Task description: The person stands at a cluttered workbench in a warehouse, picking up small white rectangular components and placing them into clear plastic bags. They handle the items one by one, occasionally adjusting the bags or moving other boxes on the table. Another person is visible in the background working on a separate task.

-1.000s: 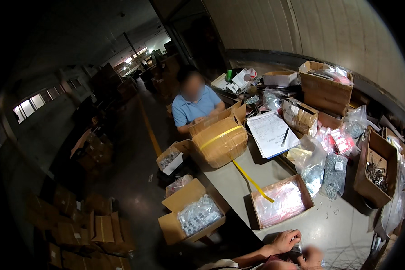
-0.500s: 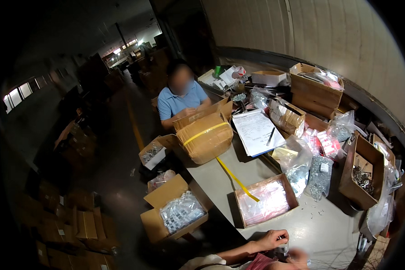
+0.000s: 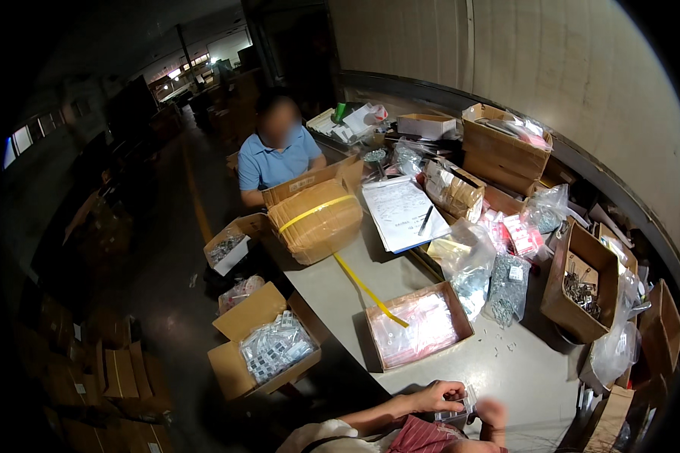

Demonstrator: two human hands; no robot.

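Note:
My left hand [image 3: 437, 395] is at the near edge of the table, its fingers closed on a small clear plastic packet [image 3: 467, 400] with grey and white parts. My right hand [image 3: 493, 414] is close against the packet's right side. It is blurred, so its fingers cannot be made out. Just beyond my hands sits a shallow cardboard box [image 3: 465, 337] filled with clear, pink-printed plastic bags [image 3: 423, 330]. Small metal pieces [image 3: 499, 349] lie scattered on the tabletop to the right of that box.
Across the table a person in a blue shirt [image 3: 279, 157] sits behind a taped carton [image 3: 317, 223]. A yellow strap [image 3: 363, 287] trails from it. Papers [image 3: 400, 211] with a pen lie mid-table. Bags of hardware [image 3: 508, 287] and a metal-parts box [image 3: 559, 275] crowd the right. An open carton [image 3: 234, 370] stands left.
The whole scene has shifted left and slightly up in the picture as the view turned. The packet between my hands now lies more tilted, showing more of its face.

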